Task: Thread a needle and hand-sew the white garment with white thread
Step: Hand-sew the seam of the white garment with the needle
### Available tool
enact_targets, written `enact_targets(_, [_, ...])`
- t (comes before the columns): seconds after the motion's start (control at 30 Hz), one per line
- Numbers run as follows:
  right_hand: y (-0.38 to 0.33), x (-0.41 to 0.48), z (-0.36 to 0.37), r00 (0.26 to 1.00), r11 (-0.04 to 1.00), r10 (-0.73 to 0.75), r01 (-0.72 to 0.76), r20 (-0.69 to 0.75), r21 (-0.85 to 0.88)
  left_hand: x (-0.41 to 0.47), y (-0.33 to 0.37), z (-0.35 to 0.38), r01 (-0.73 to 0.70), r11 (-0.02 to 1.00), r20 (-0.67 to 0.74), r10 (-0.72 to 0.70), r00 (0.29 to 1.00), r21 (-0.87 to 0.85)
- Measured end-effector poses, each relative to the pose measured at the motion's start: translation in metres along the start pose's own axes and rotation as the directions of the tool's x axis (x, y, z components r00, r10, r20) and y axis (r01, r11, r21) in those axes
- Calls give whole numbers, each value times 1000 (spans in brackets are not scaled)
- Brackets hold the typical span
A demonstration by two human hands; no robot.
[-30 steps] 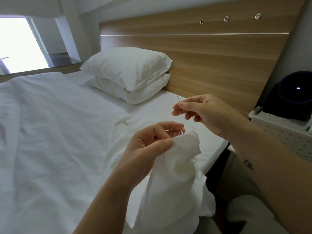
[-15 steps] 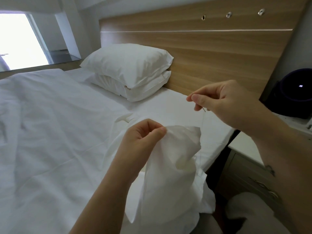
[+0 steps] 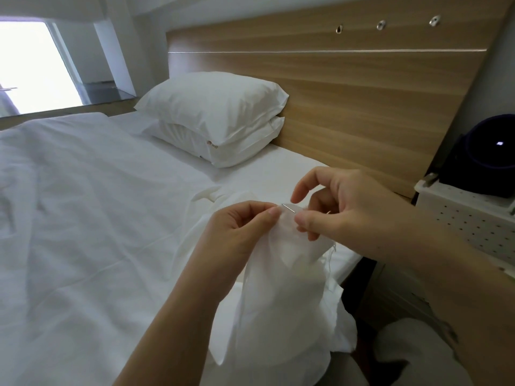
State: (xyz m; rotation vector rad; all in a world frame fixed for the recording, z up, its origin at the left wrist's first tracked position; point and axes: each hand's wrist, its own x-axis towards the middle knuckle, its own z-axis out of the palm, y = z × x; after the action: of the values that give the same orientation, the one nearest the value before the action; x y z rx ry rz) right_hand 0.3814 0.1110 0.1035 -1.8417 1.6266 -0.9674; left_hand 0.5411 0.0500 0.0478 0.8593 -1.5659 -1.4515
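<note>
1. Up front in the head view, the left hand (image 3: 245,232) pinches the top edge of the white garment (image 3: 281,296), which hangs below both hands over the bed (image 3: 83,218).
2. Just right of the left fingertips, the needle (image 3: 288,208) lies across the fabric edge.
3. Beside it, the right hand (image 3: 334,207) grips the cloth with thumb and lower fingers, forefinger lifted; thread (image 3: 330,260) dangles beneath.

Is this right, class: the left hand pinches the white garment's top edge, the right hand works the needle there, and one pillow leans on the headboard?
Not quite. The head view shows two pillows, stacked. The rest holds: left hand pinching the white garment, right hand at the needle, by the headboard.
</note>
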Motion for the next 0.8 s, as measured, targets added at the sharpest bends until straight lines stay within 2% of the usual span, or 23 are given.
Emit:
enact_targets(0.27, [3, -2, -1, 999, 996, 38, -35, -33, 77, 1, -2, -1, 23, 1000, -20, -23, 1000, -1])
enact_targets(0.47, [0, -3, 0, 999, 998, 27, -28, 20, 49, 1, -1, -1, 31, 999, -42, -30, 999, 18])
enact_targets(0.8, [-2, -2, 0, 998, 999, 43, -44, 39, 32, -2, 2, 1, -28, 993, -71, 37, 997, 115])
